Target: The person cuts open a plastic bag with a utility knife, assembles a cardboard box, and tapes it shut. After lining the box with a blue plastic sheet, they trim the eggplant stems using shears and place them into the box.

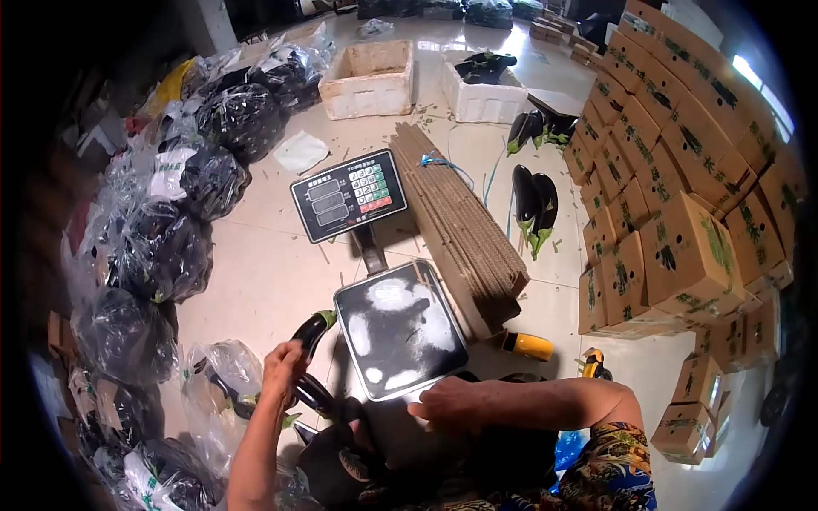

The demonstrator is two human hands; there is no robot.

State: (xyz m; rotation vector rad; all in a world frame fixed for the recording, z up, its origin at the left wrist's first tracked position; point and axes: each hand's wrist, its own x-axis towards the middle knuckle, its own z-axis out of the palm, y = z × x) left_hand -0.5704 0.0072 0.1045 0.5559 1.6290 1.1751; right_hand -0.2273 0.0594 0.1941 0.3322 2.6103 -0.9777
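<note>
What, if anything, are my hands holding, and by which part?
Your left hand grips a long, glossy, blackish-purple eggplant by the end away from its green stem cap. I can't tell whether your right hand holds anything.

Left forearm (262, 439) runs up from bottom edge, left of centre, left hand (285, 370) curled in a grip; right forearm (550, 403) near-horizontal from bent elbow (629, 404) at lower right, right hand (450, 399) low centre, fingers partly hidden.
</note>
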